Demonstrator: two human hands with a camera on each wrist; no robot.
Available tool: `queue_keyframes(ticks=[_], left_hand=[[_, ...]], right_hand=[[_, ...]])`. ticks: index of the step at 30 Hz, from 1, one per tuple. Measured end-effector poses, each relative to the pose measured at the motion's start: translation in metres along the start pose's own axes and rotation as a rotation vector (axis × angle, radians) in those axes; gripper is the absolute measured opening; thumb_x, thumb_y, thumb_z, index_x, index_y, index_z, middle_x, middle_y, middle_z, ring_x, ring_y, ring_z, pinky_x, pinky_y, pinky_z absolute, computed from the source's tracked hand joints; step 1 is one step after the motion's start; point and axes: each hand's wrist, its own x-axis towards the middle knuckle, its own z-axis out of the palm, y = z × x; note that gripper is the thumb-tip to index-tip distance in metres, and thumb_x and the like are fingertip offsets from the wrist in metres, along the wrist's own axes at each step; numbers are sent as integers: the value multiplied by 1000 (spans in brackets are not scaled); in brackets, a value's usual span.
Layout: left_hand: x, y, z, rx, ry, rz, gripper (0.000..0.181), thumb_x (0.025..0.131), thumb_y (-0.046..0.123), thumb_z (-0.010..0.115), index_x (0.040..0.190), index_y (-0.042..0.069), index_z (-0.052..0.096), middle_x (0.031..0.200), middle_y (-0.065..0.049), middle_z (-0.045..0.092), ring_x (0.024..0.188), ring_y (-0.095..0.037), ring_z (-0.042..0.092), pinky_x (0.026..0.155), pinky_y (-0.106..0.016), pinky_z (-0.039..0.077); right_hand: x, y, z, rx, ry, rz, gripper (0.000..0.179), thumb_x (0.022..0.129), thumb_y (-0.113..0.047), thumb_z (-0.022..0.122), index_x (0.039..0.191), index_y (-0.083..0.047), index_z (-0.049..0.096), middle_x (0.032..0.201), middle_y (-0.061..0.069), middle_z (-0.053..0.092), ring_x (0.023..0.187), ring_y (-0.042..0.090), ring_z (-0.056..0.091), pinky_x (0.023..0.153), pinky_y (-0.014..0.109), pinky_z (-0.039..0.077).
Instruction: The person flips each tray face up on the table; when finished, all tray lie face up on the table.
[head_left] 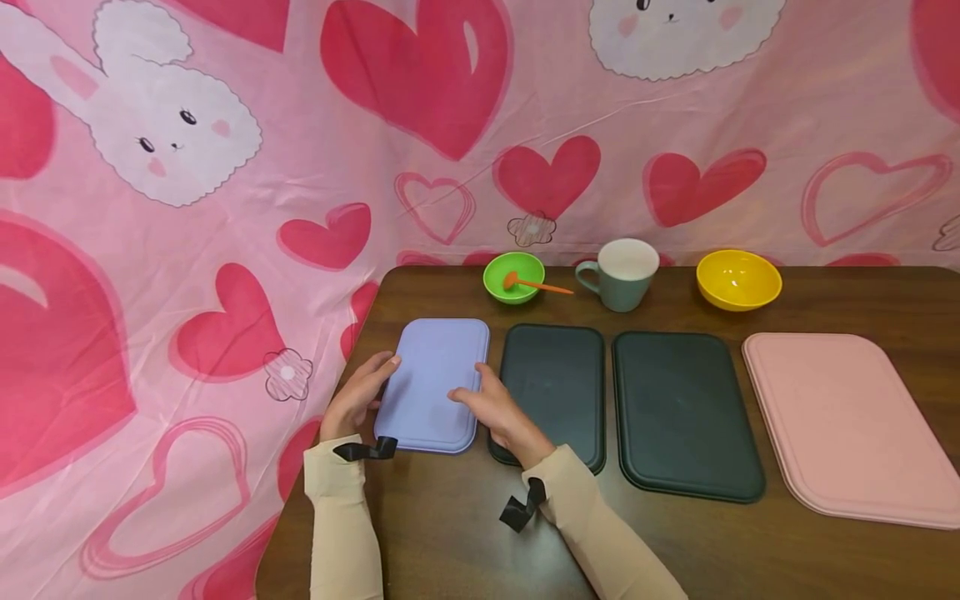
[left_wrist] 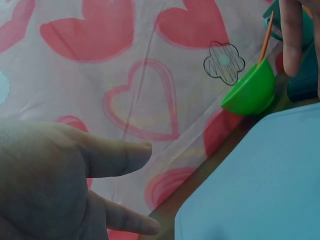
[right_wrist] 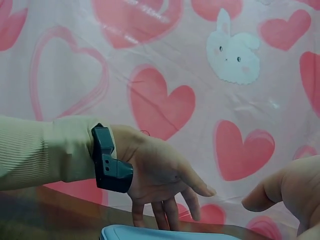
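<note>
A flat lavender rectangle (head_left: 435, 387) with rounded corners and a rimmed top, like a lid, lies on the table's left part. My left hand (head_left: 360, 396) is at its left side, thumb toward the edge. In the left wrist view, the left hand's fingers (left_wrist: 122, 159) are extended, with a gap between them and the lavender piece (left_wrist: 260, 185). My right hand (head_left: 506, 412) is at the right edge, thumb over the top and fingers extended; whether it touches cannot be told. The right wrist view shows only part of the right hand (right_wrist: 300, 192).
Two dark green rectangles (head_left: 553, 392) (head_left: 686, 412) and a larger pink one (head_left: 847, 425) lie rightward in a row. Behind stand a green bowl (head_left: 495, 283) with an orange spoon (head_left: 543, 287), a grey-green mug (head_left: 624, 283) and a yellow bowl (head_left: 738, 283). A heart-patterned cloth (head_left: 450, 92) hangs behind.
</note>
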Motion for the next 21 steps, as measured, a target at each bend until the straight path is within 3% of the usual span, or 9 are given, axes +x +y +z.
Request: queue_keyframes(ticks=[14,21], left_hand=[[-2,-1,2,-144,-13,20,64,103,37,45,153,1,26,156,-25,26,140,-43,25,109,-68,28],[-8,3,1,-158,2,33,63,104,36,46,151,-1,28,151,-24,28,134,-39,27,104,-64,32]], right_hand=[[6,1,-1,147,0,58,82,86,-11,62,155,6,20,164,30,16,150,45,23,114,67,32],[4,-2,-3,156,0,73,82,88,-13,61,157,3,19,163,30,21,150,45,27,113,67,33]])
